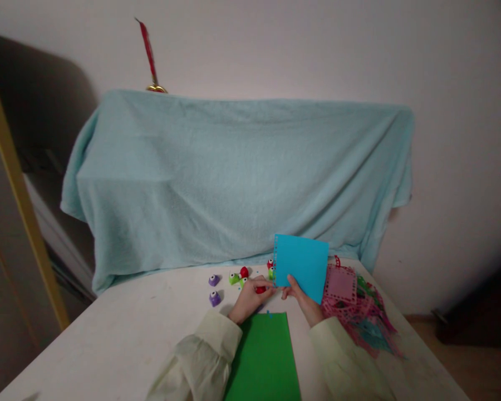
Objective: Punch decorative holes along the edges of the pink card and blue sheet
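Note:
A square sheet of blue paper is held up above the table, with small punched holes along its left edge. My right hand grips its lower edge, thumb on the front face. My left hand is closed in a pinch at the sheet's lower left corner. A red craft punch shows between the left thumb and forefinger; whether it is touched is unclear. Under my wrists lies a green sheet or board, with tiny blue scraps at its top edge.
Two purple punches with eyes stand left of my hands. Green punches and red ones sit behind them. Right of the blue sheet lies a heap of pink, green and blue cut paper. A pale blue cloth hangs behind the white table.

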